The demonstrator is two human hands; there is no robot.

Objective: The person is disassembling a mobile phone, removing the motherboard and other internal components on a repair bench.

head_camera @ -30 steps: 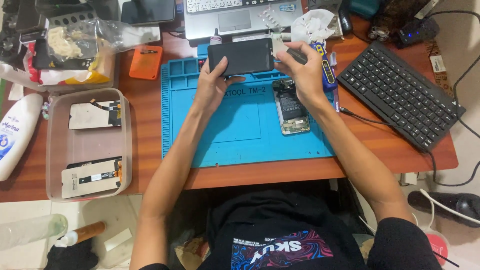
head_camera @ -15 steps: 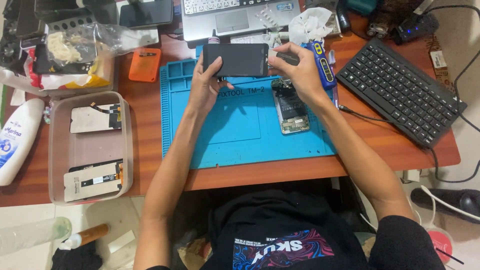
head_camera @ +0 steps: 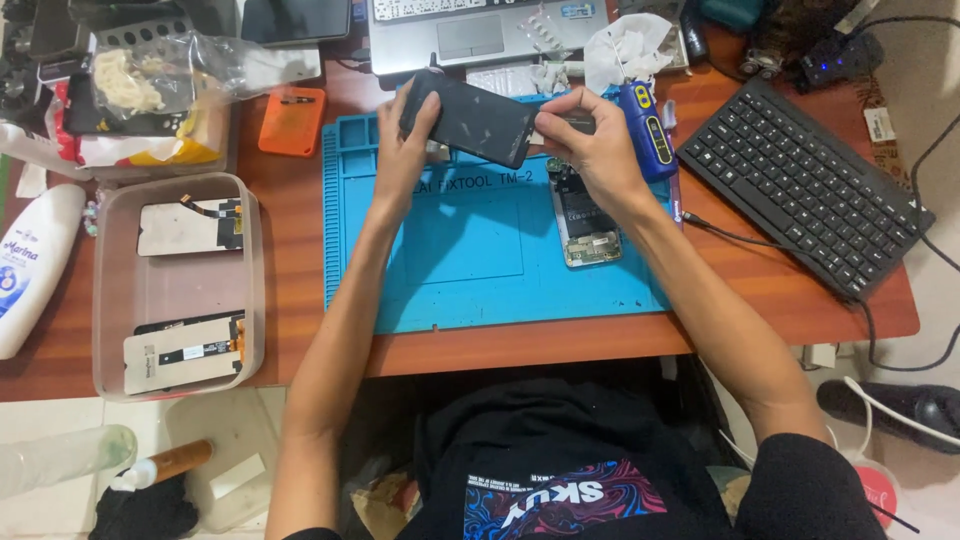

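Both my hands hold a black phone screen panel (head_camera: 470, 120) above the far edge of the blue repair mat (head_camera: 480, 260). My left hand (head_camera: 400, 150) grips its left end and my right hand (head_camera: 595, 145) grips its right end; the panel tilts down toward the right. An opened phone body (head_camera: 582, 220) with its battery and boards exposed lies on the mat just under my right hand.
A clear tray (head_camera: 110, 290) at left holds two screen assemblies. An orange case (head_camera: 291, 120), a plastic bag of parts (head_camera: 150, 85), a laptop (head_camera: 470, 30), a blue tool (head_camera: 645, 125) and a black keyboard (head_camera: 800, 180) surround the mat. A white bottle (head_camera: 30, 265) lies far left.
The screen panel has tilted, its right end dropping lower, and both hands have shifted slightly with it above the mat's far edge.
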